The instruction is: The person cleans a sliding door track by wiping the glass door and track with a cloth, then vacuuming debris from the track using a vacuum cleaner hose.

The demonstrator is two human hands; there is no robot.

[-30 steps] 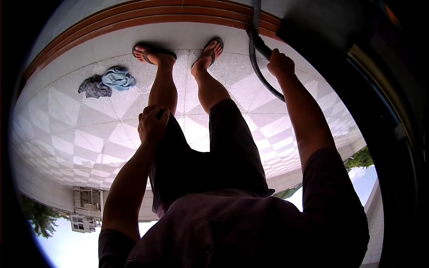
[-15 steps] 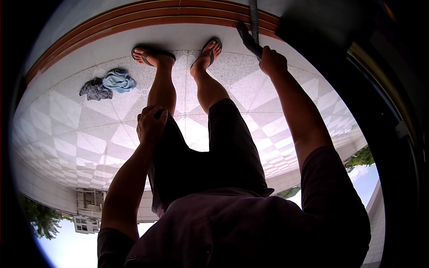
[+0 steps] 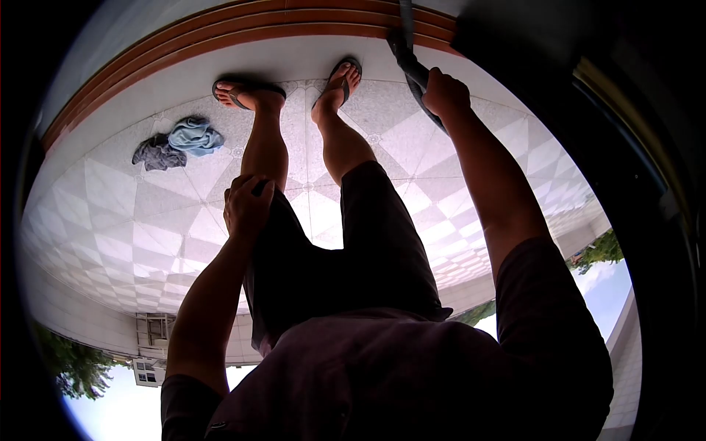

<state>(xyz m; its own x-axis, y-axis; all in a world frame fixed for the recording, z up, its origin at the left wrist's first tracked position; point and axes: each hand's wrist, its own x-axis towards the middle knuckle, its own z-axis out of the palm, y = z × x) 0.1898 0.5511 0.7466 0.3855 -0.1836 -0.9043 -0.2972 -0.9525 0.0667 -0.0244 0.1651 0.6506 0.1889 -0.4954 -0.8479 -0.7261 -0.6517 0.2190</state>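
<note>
Right hand: I see the right hand [image 3: 447, 93] closed round a dark hose [image 3: 413, 67].
Hose: it runs beyond the fist toward the brown ledge [image 3: 294, 22], with a loop showing just beside the wrist.
Left hand: I make out the left hand [image 3: 247, 208] resting on the left knee, fingers bent; I cannot tell whether it grips anything.
Floor: a blue cloth [image 3: 195, 137] touches a grey cloth [image 3: 159, 153], left of the sandalled feet [image 3: 258, 98].

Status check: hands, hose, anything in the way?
Right hand gripping hose, angled toward brown ledge. Left hand resting on left leg. Rags on floor, apart from hose.
</note>
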